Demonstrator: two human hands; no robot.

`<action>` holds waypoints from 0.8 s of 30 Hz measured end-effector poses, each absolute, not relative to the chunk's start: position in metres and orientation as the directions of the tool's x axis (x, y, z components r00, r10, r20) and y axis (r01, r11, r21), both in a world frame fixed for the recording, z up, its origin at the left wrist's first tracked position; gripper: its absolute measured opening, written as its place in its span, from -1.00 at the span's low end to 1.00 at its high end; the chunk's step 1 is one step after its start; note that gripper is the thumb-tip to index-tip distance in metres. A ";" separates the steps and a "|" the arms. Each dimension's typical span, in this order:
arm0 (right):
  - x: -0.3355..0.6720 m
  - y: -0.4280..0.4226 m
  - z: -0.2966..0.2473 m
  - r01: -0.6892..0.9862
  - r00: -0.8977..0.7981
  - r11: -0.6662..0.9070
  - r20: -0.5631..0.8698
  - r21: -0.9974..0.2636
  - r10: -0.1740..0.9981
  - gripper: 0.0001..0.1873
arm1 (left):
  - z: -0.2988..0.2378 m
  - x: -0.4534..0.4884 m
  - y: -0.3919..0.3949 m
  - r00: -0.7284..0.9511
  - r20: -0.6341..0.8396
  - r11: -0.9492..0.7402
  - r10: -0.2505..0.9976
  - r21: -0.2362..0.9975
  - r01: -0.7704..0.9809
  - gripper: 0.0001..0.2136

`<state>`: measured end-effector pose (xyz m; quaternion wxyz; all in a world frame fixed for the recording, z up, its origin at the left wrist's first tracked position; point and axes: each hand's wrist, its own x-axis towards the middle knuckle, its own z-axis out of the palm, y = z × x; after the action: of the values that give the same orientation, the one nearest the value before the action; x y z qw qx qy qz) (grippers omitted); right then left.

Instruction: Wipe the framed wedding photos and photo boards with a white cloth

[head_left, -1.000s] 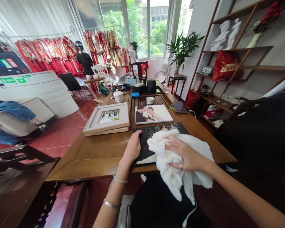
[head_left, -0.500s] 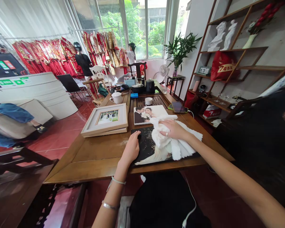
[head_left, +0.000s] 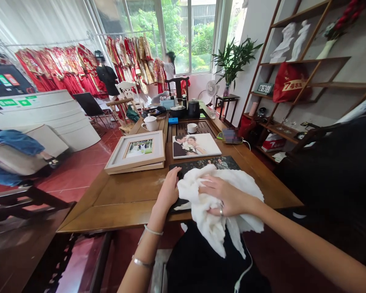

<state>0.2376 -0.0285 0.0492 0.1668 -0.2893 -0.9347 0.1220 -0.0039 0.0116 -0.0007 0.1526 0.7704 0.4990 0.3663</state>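
Head view: cloth [head_left: 219,191] hides dark print [head_left: 201,164]; frame [head_left: 136,151] nearby.

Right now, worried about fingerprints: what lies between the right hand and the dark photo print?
A white cloth, bunched under the right hand and spread over the dark photo print, as the head view shows.

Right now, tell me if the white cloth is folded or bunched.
Bunched: the cloth crumples under the right hand, one end hanging off the table.

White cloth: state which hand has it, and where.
The right hand presses the white cloth at its middle onto the dark photo print; the left hand steadies that print's left edge.
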 end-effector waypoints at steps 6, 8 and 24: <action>0.232 0.000 0.053 0.512 -0.760 0.791 0.252 -0.335 0.599 -0.52 | 0.004 -0.002 0.010 0.158 0.486 -0.442 0.859 0.553 0.706 -0.68; 0.225 0.018 0.052 0.538 -0.742 0.778 0.255 -0.323 0.619 -0.50 | 0.004 -0.002 0.009 0.155 0.503 -0.450 0.850 0.542 0.710 -0.71; 0.175 0.022 0.047 0.586 -0.745 0.785 0.250 -0.200 0.619 -0.43 | 0.009 -0.008 0.004 0.021 0.457 -0.354 0.889 0.657 0.665 -0.75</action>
<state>0.1753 0.0219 0.0473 0.1530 -0.3230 -0.9324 0.0543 -0.0083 0.0038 0.0090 0.1308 0.7026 0.5529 0.4284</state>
